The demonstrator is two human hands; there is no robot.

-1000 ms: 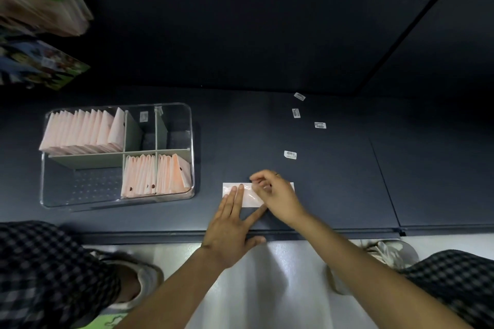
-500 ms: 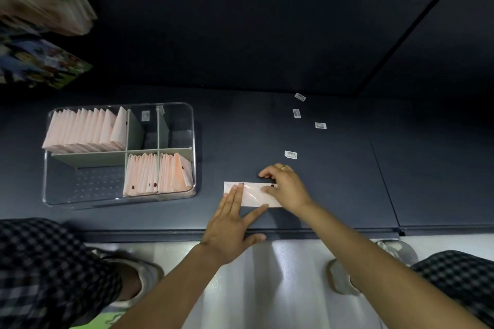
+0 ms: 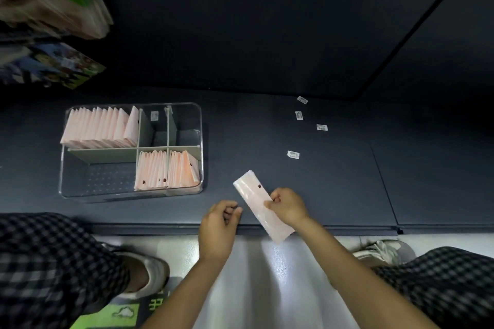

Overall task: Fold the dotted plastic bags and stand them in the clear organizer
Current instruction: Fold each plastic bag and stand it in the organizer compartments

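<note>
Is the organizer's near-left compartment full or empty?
Empty: its dotted floor shows bare, while the organizer's other bag compartments hold upright folded ones.

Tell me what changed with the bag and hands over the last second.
The right hand now holds the folded strip, lifted off the dark surface and turned diagonal. The left hand has let go, pulled back and curled, holding nothing. The clear organizer, its standing bags and the small labels stayed put.

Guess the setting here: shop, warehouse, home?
Probably a shop aisle: a dark empty shelf dotted with barcode stickers, packaged goods stacked at upper left, and a clear organizer part-filled with folded bags.
</note>
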